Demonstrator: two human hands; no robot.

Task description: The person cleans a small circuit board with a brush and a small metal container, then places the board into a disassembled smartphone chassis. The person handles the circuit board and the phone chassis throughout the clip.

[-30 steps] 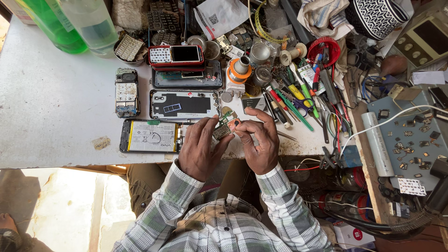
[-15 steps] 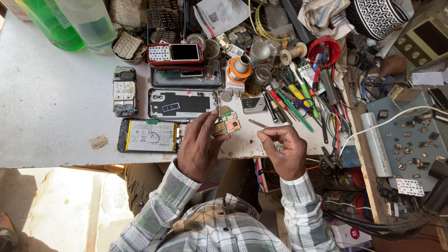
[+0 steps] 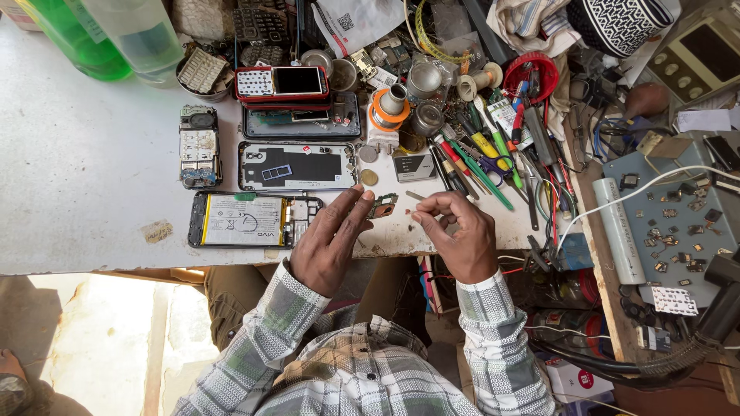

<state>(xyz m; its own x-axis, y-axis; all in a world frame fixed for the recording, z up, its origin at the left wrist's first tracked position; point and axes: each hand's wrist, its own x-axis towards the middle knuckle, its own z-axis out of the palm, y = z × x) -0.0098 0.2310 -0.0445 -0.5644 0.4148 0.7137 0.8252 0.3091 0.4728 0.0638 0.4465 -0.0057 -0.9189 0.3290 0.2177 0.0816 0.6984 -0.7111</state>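
1. Two bare hands are seen in the head view, both above the near edge of the white worktop (image 3: 85, 192), close to its middle.
2. A small circuit board (image 3: 382, 206) is held by the left hand (image 3: 330, 245) between the thumb and the fingertips; the other fingers are stretched out and not closed. The board is raised a little over the worktop, just beside the near edge.
3. The right hand (image 3: 456, 235) is half curled, with the thumb and first finger pinched together. Something very small may be held there, but it cannot be told what. The two hands are near each other but apart.
4. An opened phone with its battery showing (image 3: 245, 219) is laid just left of the left hand, along the near edge.
5. A dark phone back cover (image 3: 297, 165) is placed behind it, further from the person, and a separate green-and-silver board (image 3: 199, 146) is laid to the left of the cover.
6. A red keypad phone (image 3: 281, 82) is set further back, on another dark phone.
7. Many screwdrivers and pens (image 3: 470, 158) are piled toward the right edge of the worktop, behind the right hand.
8. A green bottle (image 3: 77, 38) is found at the far left corner.
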